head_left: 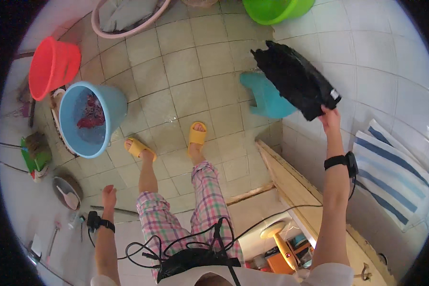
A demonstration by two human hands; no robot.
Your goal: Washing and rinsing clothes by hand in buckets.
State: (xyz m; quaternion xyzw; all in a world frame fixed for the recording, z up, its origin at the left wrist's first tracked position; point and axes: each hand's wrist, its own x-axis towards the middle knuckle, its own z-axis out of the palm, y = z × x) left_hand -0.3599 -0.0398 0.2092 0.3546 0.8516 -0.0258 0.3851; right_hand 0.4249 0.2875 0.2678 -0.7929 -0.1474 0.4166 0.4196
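Observation:
My right hand [331, 118] is raised at the right and grips a black garment [295, 76] by its waist-like edge, next to a small white tag. The cloth hangs out away from me, over a turquoise plastic stool [267, 97] that it partly hides. My left hand [109, 194] is at my left side with its fingers curled in, and nothing shows in it. Beyond that hand stands a light blue bucket [114, 107] with dark red cloth [91, 114] lying in water.
A red bucket [64, 64] stands past the blue one. At the far side are a pink basin [128, 33] with grey cloth and a green basin [276, 12]. A striped towel [391, 167] hangs on the right wall. A wooden door [295, 181] stands at the lower right.

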